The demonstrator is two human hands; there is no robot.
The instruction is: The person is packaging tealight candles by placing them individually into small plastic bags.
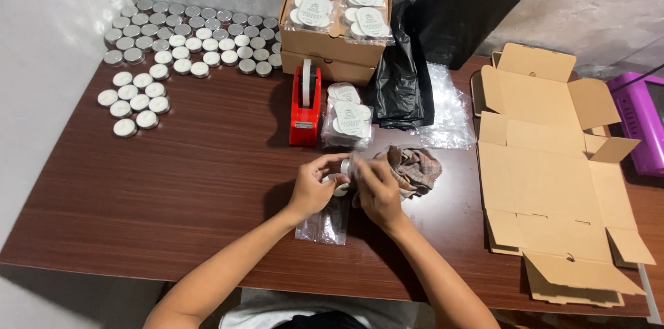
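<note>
Small round silver tins (344, 165), held between both hands over the middle of the dark brown wooden table (173, 191), sit at the mouth of a clear plastic bag (324, 222) that trails toward the table's near edge. Left hand (312, 187): fingers curled, thumb and fingertips closed on one tin and the bag's upper edge. Right hand (377, 187): fingers bent, pinching the tin from the opposite side. Just right of the hands lies a crumpled checked cloth (415, 166). Behind them stand a red tape dispenser (305, 104) and a filled clear packet of white-labelled tins (348, 118). Two stacked closed brown cardboard boxes (332, 49) carry four more filled packets (340, 1) on the lid. Loose silver and white-topped tins (187, 39) cover the far left corner. A flattened open cardboard carton (546, 163), nothing in it, lies at the right, near a black plastic bag (401, 73) and a black box (465, 11).
</note>
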